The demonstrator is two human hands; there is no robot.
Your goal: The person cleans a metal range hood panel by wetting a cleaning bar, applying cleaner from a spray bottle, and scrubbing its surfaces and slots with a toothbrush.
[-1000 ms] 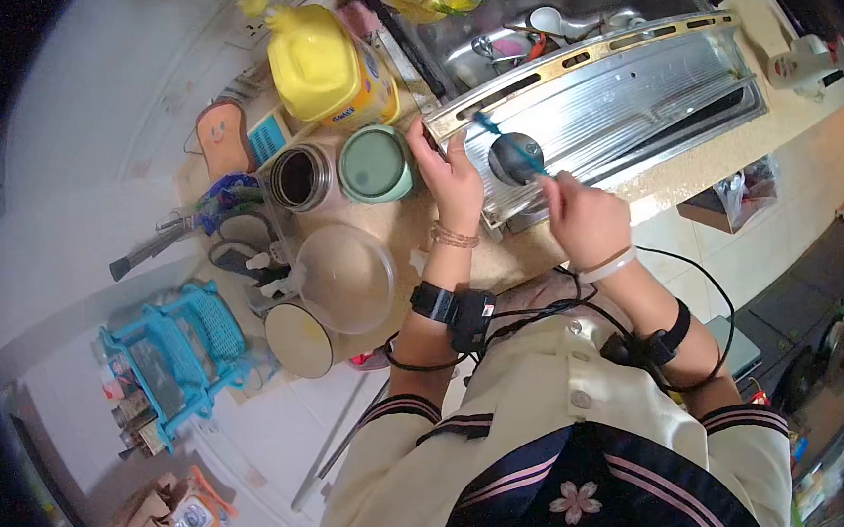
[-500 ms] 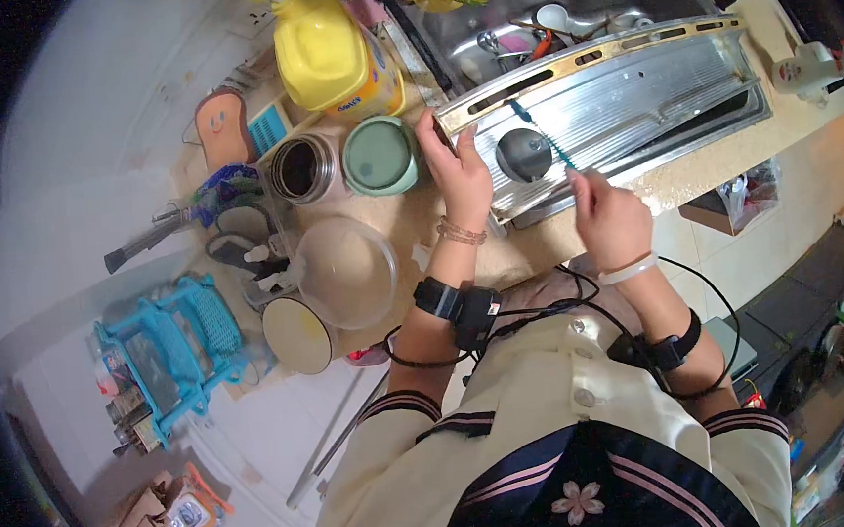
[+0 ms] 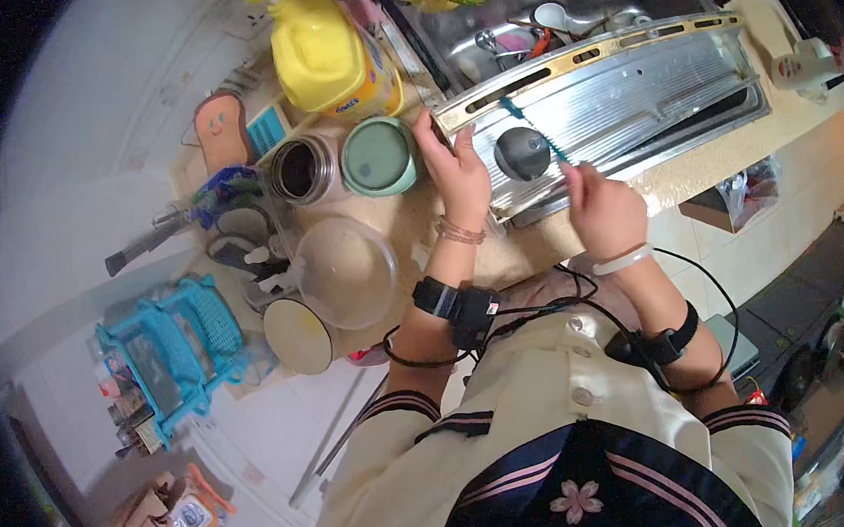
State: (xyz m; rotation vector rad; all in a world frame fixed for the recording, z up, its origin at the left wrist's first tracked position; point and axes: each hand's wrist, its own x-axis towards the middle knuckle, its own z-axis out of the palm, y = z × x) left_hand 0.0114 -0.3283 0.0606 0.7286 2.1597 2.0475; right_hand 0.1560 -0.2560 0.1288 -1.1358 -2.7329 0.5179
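Observation:
A long ribbed metal panel [image 3: 617, 99] with a slotted, yellowish-stained edge lies slanted over the sink's front and drainer side. My left hand [image 3: 459, 169] grips its left end, thumb on the near side and fingers partly hidden behind the edge. In my right hand [image 3: 608, 211] is a thin teal bristle brush [image 3: 543, 135], held closed near its lower end. The brush's tip touches or lies just below the long slot at the panel's left. Between the two hands, a dark grey round piece [image 3: 522, 153] shows on the panel.
Behind the panel, the steel sink [image 3: 458, 28] holds a white ladle and utensils. To the left stand a yellow jug [image 3: 321, 53], an open steel-rimmed container [image 3: 303, 169], a green-lidded jar [image 3: 378, 156] and a clear bowl [image 3: 346, 272]. A spray bottle [image 3: 808, 70] stands at right.
My right hand and the brush have shifted slightly left and up along the slotted edge. My left hand and the panel have barely moved.

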